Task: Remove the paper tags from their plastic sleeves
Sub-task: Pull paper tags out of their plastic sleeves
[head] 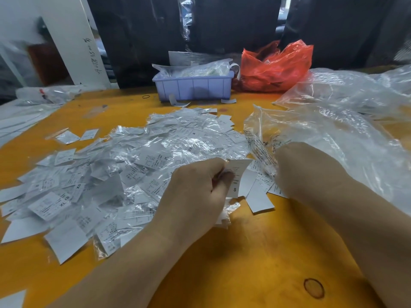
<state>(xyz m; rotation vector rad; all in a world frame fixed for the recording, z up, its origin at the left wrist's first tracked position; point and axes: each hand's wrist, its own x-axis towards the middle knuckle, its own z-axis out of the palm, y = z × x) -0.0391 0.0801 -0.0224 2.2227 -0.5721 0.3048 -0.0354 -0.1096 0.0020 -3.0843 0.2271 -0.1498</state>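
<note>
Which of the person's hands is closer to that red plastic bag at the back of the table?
Right. The right hand lies nearly straight below the red plastic bag; the left hand, holding a paper tag, sits lower and farther left.

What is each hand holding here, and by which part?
The left hand pinches a paper tag marked S by its left edge, with crumpled sleeves under the palm. The right hand reaches into a clear plastic bag; its fingers are hidden.

At the far side of our orange table [255, 252] we see a lavender plastic bin [193, 86], with a crumpled red plastic bag [275, 67] just right of it. A dark ring stain [313, 288] marks the near right.
</note>
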